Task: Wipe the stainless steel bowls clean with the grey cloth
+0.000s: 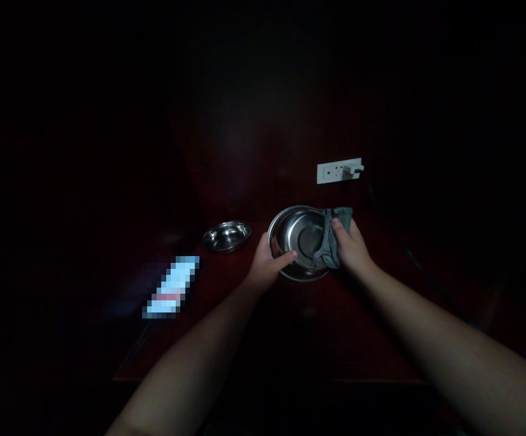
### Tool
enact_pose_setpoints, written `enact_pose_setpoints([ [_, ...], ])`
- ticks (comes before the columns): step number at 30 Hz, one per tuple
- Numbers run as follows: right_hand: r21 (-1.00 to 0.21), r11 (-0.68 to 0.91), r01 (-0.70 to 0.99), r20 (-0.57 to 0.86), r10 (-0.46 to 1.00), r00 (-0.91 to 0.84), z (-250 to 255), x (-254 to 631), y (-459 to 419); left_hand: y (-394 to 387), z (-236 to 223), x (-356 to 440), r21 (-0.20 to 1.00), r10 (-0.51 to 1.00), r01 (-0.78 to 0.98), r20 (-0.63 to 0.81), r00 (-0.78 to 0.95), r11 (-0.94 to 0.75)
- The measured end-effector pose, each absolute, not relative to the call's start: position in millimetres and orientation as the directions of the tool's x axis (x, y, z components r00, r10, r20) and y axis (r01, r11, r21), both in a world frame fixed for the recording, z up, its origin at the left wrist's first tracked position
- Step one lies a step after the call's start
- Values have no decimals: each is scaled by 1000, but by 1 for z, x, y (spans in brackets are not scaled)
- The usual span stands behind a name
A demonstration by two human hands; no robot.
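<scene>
A shiny steel bowl (297,233) is held up over the dark red table, tilted so that its inside faces me. My left hand (267,264) grips its left edge, thumb over the rim and fingers hidden behind. At the right edge, my right hand (351,247) is closed on a grey-green cloth (330,248), which is folded over the rim. The thumb presses the cloth from the front; the other fingers are mostly out of sight behind it.
A second, smaller steel bowl (227,237) stands on the table (308,339) to the left. Nearer me lies a lit, blurred-out screen (172,287). A white wall socket (339,171) with a plug in it is behind, with a dark cord (411,257) on the right.
</scene>
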State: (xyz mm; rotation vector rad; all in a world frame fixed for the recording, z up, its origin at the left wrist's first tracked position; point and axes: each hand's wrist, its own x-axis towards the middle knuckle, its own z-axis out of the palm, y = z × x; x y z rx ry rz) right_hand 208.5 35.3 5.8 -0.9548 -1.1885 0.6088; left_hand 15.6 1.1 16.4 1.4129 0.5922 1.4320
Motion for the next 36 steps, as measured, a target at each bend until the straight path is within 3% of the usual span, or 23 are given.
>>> enact_pose_setpoints([
  [17, -826, 549, 130, 564, 798, 213, 14, 205, 26, 2, 24, 11, 879, 872, -294, 442, 211, -374],
  [23, -831, 552, 70, 547, 787, 287, 11, 206, 32, 2, 17, 12, 846, 857, -395, 466, 222, -358],
  [28, -868, 495, -43, 427, 788, 444, 6, 207, 40, -3, 15, 11, 864, 867, -472, 363, 342, -176],
  [31, -861, 509, -24, 431, 753, 497, 5, 206, 41, -6, 13, 13, 866, 809, -469, 396, 433, -173],
  [36, -870, 490, 48, 457, 769, 448, 7, 204, 36, -6, 10, 17, 869, 802, -444, 418, 426, -217],
])
